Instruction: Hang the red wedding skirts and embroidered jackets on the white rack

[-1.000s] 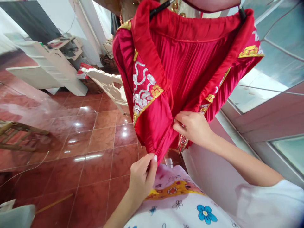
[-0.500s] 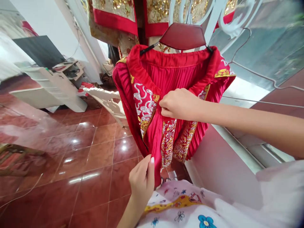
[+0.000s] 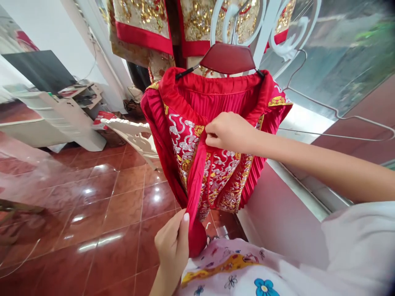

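Note:
A red pleated skirt (image 3: 216,102) with silver and gold embroidery hangs from a dark red hanger (image 3: 228,57) on a white scrolled window grille. My right hand (image 3: 228,132) is closed in a pinch on the skirt's red edge at mid-height, just below the waistband. My left hand (image 3: 173,246) is closed on the lower end of the same red fabric edge, thumb on top, holding it taut near my lap. Embroidered panels (image 3: 216,172) show between the two hands.
More red-and-gold embroidered garments (image 3: 145,24) hang behind the skirt. A white carved chair (image 3: 135,131) and a white shelf unit (image 3: 70,119) stand on the glossy red tiled floor (image 3: 101,205). An empty wire hanger (image 3: 339,115) hangs at right by the window.
My right hand has climbed up the skirt's edge from low down to near the waistband. The left hand keeps hold of the lower end. The view has pulled back, showing the hanger.

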The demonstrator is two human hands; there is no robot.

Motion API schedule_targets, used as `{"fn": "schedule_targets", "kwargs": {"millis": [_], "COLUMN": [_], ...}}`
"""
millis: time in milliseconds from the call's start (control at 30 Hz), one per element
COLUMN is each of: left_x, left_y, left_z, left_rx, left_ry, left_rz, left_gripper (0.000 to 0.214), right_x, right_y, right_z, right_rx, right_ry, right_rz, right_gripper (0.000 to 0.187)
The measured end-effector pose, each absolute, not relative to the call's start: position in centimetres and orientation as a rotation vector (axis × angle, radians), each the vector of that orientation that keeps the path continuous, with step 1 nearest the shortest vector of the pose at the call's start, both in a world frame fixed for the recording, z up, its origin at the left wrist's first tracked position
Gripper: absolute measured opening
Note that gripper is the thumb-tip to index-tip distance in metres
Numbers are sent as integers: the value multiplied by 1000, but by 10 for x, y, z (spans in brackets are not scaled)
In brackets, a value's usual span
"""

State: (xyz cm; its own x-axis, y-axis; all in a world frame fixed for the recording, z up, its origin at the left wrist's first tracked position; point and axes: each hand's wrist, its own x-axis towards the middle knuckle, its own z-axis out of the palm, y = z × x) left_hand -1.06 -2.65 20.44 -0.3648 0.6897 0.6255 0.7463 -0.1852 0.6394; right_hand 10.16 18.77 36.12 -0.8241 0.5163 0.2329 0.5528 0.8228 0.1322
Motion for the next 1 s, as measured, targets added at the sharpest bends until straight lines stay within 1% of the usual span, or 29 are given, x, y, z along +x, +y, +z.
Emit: {"fn": "schedule_targets", "kwargs": {"millis": [167, 333, 400, 433, 467, 567, 667, 767, 833, 967, 1000], "left_x": [-17, -28, -34, -37, -40, -47, -47, -36, -27, -13, -12], "left_y": [-17, -6, -1, 1, 4, 15, 30, 49, 68, 120, 133], "left_z": [176, 151, 142, 137, 132, 122, 130, 158, 179, 203, 204], "left_rx": [-1769, -1586, -1554, -1547, -1545, -1648, -1799, -1615, -1490, -1385, -1365], "left_ry": [-2182, -2307, -2338, -2354, -2371, -2401, -2383, -2196, -2073, -2159, -2189], "left_rz": [-1650, -1828, -1898, -1915, -1917, -1839, -1552, -1292, -1305, -1484, -1551], "left_gripper": [22, 30, 32, 32, 32, 32, 29, 23, 27, 55, 59], "right_x": [105, 125, 133, 135, 137, 133, 120, 105, 98, 95, 96], "right_y": [185, 192, 205, 212, 220, 236, 238, 234, 233, 238, 240], "right_z": [330, 293, 281, 277, 277, 291, 310, 315, 310, 303, 304], "right_rx": [-876, -602, -572, -583, -589, -530, -404, -377, -389, -235, -199], "right_ry": [-2915, -2852, -2855, -2858, -2850, -2669, -2469, -2407, -2365, -2373, -2416], "right_rz": [-290, -322, -322, -293, -234, 36, 249, 383, 460, 545, 531], "right_gripper": [24, 33, 28, 25, 25, 30, 29, 28, 28, 26, 25]}}
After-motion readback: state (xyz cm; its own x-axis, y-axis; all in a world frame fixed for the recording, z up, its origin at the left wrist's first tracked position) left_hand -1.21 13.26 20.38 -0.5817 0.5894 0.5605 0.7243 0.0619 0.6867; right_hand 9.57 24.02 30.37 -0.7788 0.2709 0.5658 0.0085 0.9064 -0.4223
